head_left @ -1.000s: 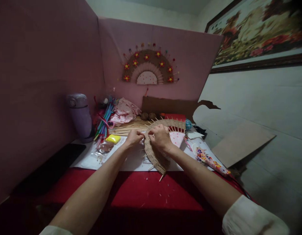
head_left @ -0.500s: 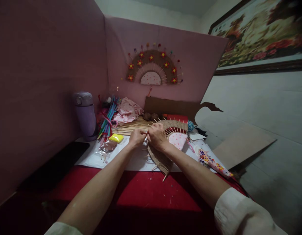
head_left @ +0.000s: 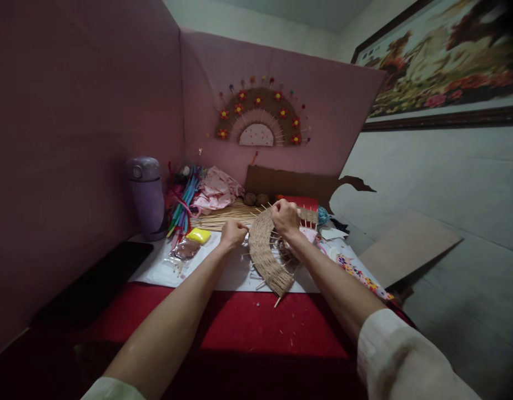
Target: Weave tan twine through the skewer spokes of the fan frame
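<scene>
A woven twine arc [head_left: 262,250] lies on the white sheet, its thin sticks poking out along both curved edges. At its outer left edge my left hand [head_left: 234,233] is closed in a pinch on the tip of a thin stick. My right hand [head_left: 285,216] is raised over the inner side of the arc with its fingers closed; what they hold is hidden. Behind my right wrist, the half-round piece of pink dotted fabric [head_left: 308,234] is mostly covered. Brown twine [head_left: 285,253] lies loosely inside the arc, partly hidden by my right forearm.
A purple bottle [head_left: 146,197], pipe cleaners [head_left: 184,205], crumpled pink fabric [head_left: 219,189] and thin sticks [head_left: 217,216] lie behind and left. A yellow packet [head_left: 199,235] is near my left hand. A finished flowered fan [head_left: 258,105] hangs on the pink panel. Flowered fabric [head_left: 360,275] lies right.
My right hand has moved away from my left hand, up and to the right, uncovering the left part of the woven arc. My left hand has stayed almost in place.
</scene>
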`<state>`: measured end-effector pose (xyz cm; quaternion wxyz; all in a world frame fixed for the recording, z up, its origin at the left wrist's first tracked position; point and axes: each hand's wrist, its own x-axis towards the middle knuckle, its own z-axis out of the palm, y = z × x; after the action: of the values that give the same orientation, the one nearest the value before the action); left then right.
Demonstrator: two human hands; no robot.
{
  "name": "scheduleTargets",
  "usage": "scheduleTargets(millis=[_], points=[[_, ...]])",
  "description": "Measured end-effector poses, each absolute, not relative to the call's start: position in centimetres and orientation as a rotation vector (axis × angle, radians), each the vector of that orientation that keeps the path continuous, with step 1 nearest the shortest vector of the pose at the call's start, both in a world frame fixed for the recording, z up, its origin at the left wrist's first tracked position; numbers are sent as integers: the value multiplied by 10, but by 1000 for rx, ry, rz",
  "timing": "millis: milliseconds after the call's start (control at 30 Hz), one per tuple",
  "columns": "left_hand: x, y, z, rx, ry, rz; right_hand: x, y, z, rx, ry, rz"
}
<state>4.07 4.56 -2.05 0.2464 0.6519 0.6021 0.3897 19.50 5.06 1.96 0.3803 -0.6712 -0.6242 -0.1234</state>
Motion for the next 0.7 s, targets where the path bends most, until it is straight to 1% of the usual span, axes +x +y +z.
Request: scheduleTargets(millis=[67,167,267,433,500,533,567,600,633,700], points=[[40,46,-21,1779,1646,1052,201,37,28,-1681,-1525,-180],[39,46,-22,1789,1655,1035,200,-8,36,-1448,-1741,94],[39,47,-22,1800,1675,1024,195,-74,37,-1295,-2152,409],[39,48,-22,1818,1703,1005,190,-169,9,-1015,-2940,602],[39,47,-22,1831,1713,1003,190,-188,-7,-938,-3097,650],[39,47,-21,1838,1719,1001,190,-192,-12,-966,-3067,630],[39,46,-20,1846,1725,999,192,-194,-15,-986,-2985,691],[39,45,-20,1855,1728,996,194,-191,-16,-1081,-2818,730],[39,44,-19,1864,1730,992,198,-185,-15,-1239,-2533,725],[39,42,-17,1883,1729,984,210,-163,-9,-1363,-2284,653]])
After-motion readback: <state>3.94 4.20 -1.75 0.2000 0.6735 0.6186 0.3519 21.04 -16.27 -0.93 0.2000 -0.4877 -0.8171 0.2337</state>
